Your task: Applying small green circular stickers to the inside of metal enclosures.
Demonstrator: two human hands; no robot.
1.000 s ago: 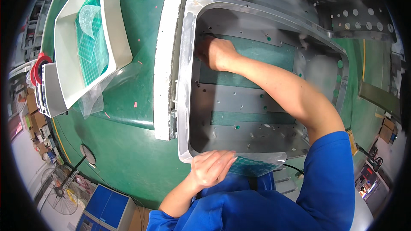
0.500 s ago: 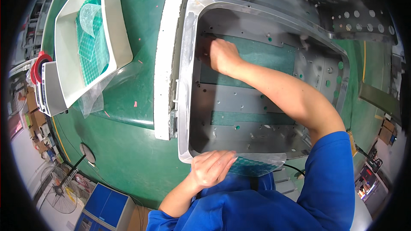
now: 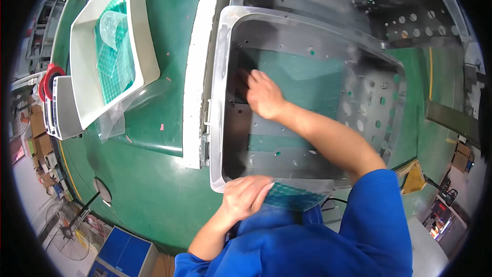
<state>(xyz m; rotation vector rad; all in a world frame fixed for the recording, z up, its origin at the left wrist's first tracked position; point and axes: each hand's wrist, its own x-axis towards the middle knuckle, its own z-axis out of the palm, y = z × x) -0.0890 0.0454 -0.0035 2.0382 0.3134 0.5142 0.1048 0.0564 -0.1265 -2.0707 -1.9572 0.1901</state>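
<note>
My left hand (image 3: pixel 242 197), at the near rim of a grey metal enclosure (image 3: pixel 217 107), pinches a clear sheet of green round stickers (image 3: pixel 296 195) that hangs out to the right. My right hand (image 3: pixel 264 95) reaches inside the enclosure, close to its left inner wall. Its fingers look partly extended and apart, with the tips in dark shadow, and no object shows in them. Small green dots (image 3: pixel 278 153) sit on some of the holes in the enclosure's panels.
A cream bin (image 3: pixel 145 46) with green sticker sheets (image 3: pixel 110 56) stands on the green table at left, by red tape rolls (image 3: pixel 50 79). A white beam (image 3: pixel 197 82) runs along the enclosure's left side. A perforated metal panel (image 3: pixel 420 23) rises at far right.
My right hand has shifted nearer along the left inner wall, and its fingers have loosened from a closed shape. My left hand and the sticker sheet have moved slightly left. The view has shifted a little.
</note>
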